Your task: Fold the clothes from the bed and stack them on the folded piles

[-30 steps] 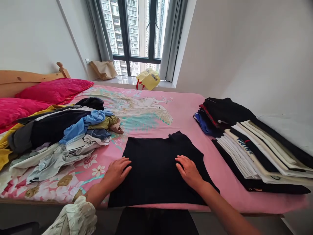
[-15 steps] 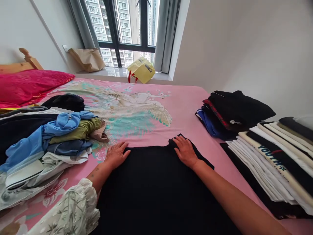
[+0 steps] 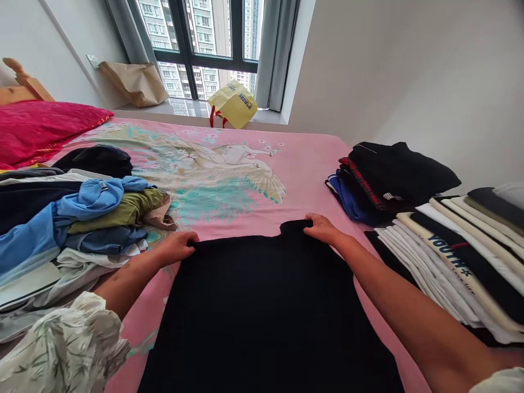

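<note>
A black garment (image 3: 266, 305) stretches across the bed in front of me, its near end cut off by the bottom of the view. My left hand (image 3: 179, 247) pinches its far left corner, fingers closed on the cloth. At the far right, beside a raised part of the edge that looks like a collar, my right hand (image 3: 321, 227) grips the same garment. Between the hands the far edge runs nearly straight. Whether it is a shirt or another kind of garment I cannot tell for certain.
A loose heap of clothes (image 3: 98, 210) lies on the left, near a red pillow (image 3: 49, 131). Folded clothes (image 3: 434, 273) are stacked on the right, with a dark pile (image 3: 401, 174) behind. A yellow bag (image 3: 235, 106) and a paper bag (image 3: 135, 84) stand by the window.
Both hands lay flat on the black cloth and now grip its far corners. The left hand has shifted left, the right slightly up and right. The cloth's far edge looks wider and tauter.
</note>
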Available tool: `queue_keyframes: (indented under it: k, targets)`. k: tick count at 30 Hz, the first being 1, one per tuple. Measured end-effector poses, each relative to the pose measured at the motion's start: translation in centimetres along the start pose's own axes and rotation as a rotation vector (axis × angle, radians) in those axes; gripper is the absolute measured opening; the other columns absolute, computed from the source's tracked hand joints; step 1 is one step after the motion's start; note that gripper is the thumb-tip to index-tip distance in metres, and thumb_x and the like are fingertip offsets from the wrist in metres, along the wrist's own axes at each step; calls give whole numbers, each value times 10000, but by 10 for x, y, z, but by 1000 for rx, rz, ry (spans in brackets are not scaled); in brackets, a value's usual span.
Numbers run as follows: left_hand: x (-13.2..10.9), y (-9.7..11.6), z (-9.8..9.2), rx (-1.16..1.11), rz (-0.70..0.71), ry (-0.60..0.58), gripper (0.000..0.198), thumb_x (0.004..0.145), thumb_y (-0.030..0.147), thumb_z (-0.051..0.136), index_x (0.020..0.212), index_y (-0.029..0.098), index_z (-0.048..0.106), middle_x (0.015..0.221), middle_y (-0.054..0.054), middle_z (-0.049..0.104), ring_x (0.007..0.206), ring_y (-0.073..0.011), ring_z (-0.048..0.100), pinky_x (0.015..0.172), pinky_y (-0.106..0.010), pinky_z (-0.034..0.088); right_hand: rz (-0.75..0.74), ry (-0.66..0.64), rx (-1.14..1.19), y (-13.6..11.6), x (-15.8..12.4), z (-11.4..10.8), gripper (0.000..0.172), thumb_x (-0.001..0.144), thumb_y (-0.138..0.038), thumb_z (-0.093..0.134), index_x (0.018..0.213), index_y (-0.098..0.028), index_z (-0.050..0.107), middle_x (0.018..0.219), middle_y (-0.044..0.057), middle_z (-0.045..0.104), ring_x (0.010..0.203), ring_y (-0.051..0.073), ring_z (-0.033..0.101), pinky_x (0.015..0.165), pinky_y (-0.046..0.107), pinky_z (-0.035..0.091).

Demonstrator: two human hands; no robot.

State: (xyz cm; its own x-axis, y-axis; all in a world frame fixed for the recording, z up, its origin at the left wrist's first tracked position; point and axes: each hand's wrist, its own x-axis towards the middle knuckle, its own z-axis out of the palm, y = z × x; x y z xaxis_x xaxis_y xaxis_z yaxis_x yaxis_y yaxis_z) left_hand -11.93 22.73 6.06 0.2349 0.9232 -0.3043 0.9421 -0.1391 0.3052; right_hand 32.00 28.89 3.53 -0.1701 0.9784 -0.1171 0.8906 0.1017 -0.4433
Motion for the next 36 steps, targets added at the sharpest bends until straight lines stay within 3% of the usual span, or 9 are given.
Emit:
queue_keyframes:
  k: [6,10,13,19,22,27,31,33,36]
  targets:
    - [-77,-5,25,60,296,376,195,719,151,463,786,217,634,807,-11,646,821,-174,581,777,-289,428,-215,229,259,-2,-116,-24,328,738,-225,525,1063,-215,571,993,41,628,898,182,589,820,307,454]
    - [-121,4,46,109,370,369,293,732,61,442,841,228,657,848,-21,653,859,-176,570,816,-308,428,-281,213,254,1,-180,-15,308,722,-158,499,1004,-241,593,978,35,618,934,188,578,841,310,451]
    - [-140,11,61,132,395,330,293,767,67,455,875,234,671,854,-33,655,855,-184,569,816,-330,432,-291,162,225,7,-209,2,278,732,-148,491,970,-253,590,953,21,616,914,181,581,809,301,459]
    - [-156,16,71,139,385,344,284,812,111,455,921,238,685,877,-54,653,860,-188,573,810,-347,447,-211,198,200,8,-228,12,87,779,-244,511,840,-232,571,841,12,612,788,174,576,739,299,452]
    - [-162,15,70,161,395,389,279,834,124,440,927,230,681,888,-60,655,871,-194,568,813,-353,446,-191,295,190,6,-230,8,88,762,-249,507,829,-227,560,823,15,607,772,176,563,733,301,439]
    - [-171,13,76,143,408,395,267,841,128,452,921,234,683,871,-50,654,857,-184,571,801,-331,448,-187,212,112,10,-234,10,97,726,-222,479,782,-231,557,796,6,610,734,175,562,699,305,442]
    - [-177,14,77,176,388,383,269,852,153,453,935,238,695,873,-50,656,865,-188,577,804,-340,447,-182,254,86,11,-240,12,105,734,-224,473,800,-231,555,819,19,615,755,183,564,710,316,446]
    - [-181,12,75,194,395,340,243,856,215,481,946,248,705,890,-52,655,864,-191,581,807,-353,450,-208,201,41,11,-245,12,145,720,-197,463,815,-231,567,839,23,623,795,189,574,740,323,448]
    - [-188,7,72,178,372,361,242,871,314,488,906,253,720,931,-60,658,881,-198,588,833,-377,459,-247,-27,-83,11,-253,8,258,635,-126,456,801,-238,618,872,29,649,841,207,590,764,337,448]
